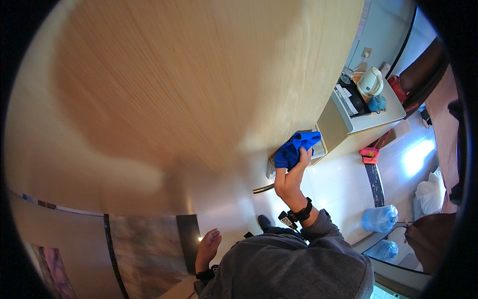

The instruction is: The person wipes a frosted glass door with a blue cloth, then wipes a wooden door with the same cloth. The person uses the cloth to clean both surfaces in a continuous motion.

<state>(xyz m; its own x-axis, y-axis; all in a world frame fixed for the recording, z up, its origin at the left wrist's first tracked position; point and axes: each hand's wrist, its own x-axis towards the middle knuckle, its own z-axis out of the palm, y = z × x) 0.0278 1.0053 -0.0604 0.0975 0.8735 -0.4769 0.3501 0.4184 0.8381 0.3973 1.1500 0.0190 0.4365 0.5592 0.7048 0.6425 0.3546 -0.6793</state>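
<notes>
A bunched blue cloth is in my right hand, with the thumb lying over it. The cloth rests at the lower edge of a large light wood-grain panel, by what looks like a small ledge or drawer that it partly covers. Just below that hand, a curved metal handle sticks out. My left hand hangs low beside my body, holding nothing, its fingers loosely extended and seen from the side. Both wrists wear black straps.
A cabinet to the right bears a white electric kettle, blue mugs and a black tray. On the floor are a red dustpan and a large plastic water bottle. A mirror stands nearby.
</notes>
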